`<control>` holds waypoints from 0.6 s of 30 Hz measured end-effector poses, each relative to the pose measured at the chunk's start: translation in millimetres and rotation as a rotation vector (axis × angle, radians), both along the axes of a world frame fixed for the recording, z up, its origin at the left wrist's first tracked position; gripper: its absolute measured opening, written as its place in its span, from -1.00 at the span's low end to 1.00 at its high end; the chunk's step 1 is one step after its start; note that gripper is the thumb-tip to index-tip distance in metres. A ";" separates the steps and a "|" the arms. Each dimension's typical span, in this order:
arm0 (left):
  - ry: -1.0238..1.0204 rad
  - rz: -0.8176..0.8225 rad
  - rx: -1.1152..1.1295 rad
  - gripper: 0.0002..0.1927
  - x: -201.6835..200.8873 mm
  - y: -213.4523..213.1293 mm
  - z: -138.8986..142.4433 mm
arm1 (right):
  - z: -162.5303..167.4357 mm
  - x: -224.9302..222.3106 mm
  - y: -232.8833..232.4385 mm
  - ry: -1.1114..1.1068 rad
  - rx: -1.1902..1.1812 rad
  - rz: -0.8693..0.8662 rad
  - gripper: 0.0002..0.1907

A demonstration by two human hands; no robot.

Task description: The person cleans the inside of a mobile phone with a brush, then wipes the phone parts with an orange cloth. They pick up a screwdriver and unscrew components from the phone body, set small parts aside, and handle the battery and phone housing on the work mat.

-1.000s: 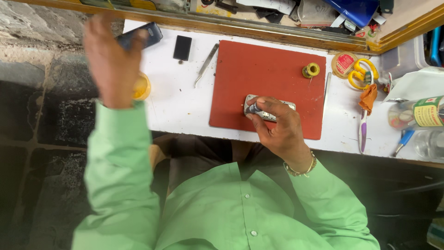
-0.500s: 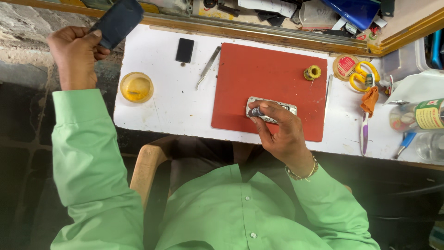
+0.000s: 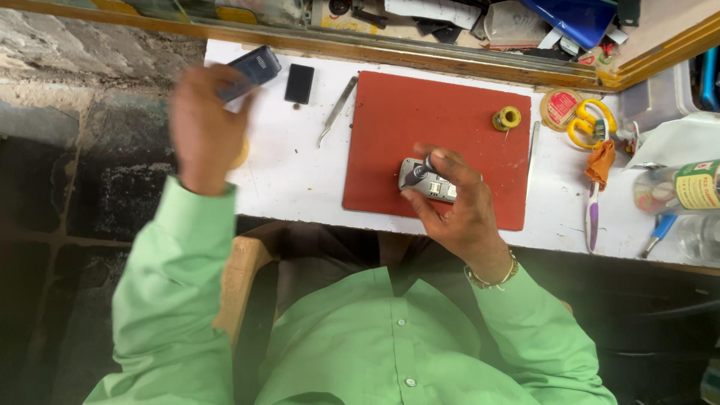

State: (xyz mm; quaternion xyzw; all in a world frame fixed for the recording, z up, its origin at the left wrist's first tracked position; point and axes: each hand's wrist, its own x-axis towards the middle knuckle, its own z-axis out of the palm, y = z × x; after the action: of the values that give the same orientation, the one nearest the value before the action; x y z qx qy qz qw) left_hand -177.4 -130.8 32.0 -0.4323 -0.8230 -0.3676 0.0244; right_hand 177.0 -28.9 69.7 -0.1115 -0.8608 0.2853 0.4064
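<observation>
Small silver-grey phone body (image 3: 429,181), back open, lying on red mat (image 3: 442,142) – long axis roughly left-right, slightly tilted. Right hand (image 3: 457,206) pinching it, screwdriver-like tool between fingers. Left hand (image 3: 201,124) raised, gripping dark phone cover (image 3: 251,69). White worktable (image 3: 292,169), tweezers (image 3: 336,111) – cluttered bench, stone floor.

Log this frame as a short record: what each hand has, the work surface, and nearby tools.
left hand: holds dark phone cover, raised over table edge
right hand: grips opened phone on the mat
mat: red, on white table
on mat: solder spool
beside mat: tweezers, battery
right side: toothbrush, scissors
</observation>
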 end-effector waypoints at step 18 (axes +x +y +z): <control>0.050 -0.105 -0.323 -0.69 99.6 -12.2 11.9 | -15.4 0.4 -6.1 0.098 -0.065 0.058 -0.31</control>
State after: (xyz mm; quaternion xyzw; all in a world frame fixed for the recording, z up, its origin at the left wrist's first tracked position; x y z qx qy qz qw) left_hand -77.8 -143.0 43.9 -0.4819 -0.8469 -0.2203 -0.0441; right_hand 177.4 -35.0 54.3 -0.0857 -0.8331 0.3299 0.4356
